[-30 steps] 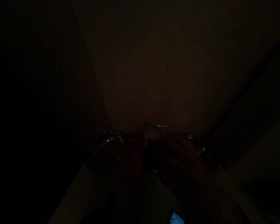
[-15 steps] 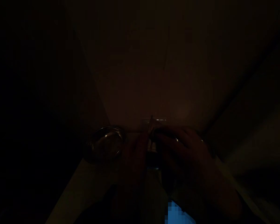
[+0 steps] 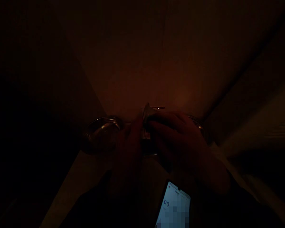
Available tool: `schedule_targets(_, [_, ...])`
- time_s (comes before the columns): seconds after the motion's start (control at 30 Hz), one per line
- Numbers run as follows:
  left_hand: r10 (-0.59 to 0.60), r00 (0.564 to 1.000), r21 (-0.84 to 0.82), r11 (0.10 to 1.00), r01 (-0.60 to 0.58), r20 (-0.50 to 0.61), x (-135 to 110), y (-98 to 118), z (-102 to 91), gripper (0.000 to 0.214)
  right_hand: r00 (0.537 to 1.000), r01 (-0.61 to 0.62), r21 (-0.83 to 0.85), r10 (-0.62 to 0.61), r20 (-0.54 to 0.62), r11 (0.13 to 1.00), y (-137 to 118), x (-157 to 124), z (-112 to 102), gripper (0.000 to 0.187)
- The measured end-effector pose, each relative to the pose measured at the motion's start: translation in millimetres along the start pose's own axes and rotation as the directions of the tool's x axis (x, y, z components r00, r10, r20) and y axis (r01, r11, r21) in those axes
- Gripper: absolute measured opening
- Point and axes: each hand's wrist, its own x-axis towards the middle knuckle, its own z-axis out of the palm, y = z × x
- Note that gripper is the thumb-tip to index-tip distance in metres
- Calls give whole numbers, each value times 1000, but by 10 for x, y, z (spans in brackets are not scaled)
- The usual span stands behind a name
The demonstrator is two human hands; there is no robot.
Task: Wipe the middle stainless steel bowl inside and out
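The scene is very dark. In the head view my left hand (image 3: 128, 142) and my right hand (image 3: 180, 136) meet near the middle. Between their fingertips stands a thin, pale, flared piece (image 3: 147, 112), its kind too dim to tell. My right fingers are bent and pressed together at it; my left fingers close in from the other side, partly lost in shadow. Just below the fingers a dark object with a faint shiny edge (image 3: 150, 154) sits between the hands. A short bright thin line (image 3: 159, 108) glints behind the fingertips.
A shiny round metal bowl (image 3: 102, 133) stands left of my left hand. Another shiny curved rim (image 3: 199, 127) shows beyond my right hand, mostly hidden. A lit phone (image 3: 174, 205) lies near me at the bottom. A pale table edge (image 3: 64, 180) runs down the left.
The view has shifted, so hands, bowl and phone sit higher in it. More of the phone's screen shows, and more of the flared piece stands above my fingers.
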Motion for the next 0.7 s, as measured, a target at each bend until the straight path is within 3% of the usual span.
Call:
schedule_targets(0.2, [35, 999, -54, 998, -34, 15, 38, -44, -14, 26, 999, 45, 18, -45, 8, 999, -53, -13, 6, 27])
schedule_targets(0.47, [-29, 999, 47, 998, 31, -45, 28, -147, -25, 30, 998, -62, -21, 62, -26, 998, 23, 9, -3, 26])
schedule_targets(0.7, [-118, 991, -36, 993, 116, -56, 76, -68, -33, 33, 996, 93, 40, -92, -17, 995, -44, -16, 5, 22])
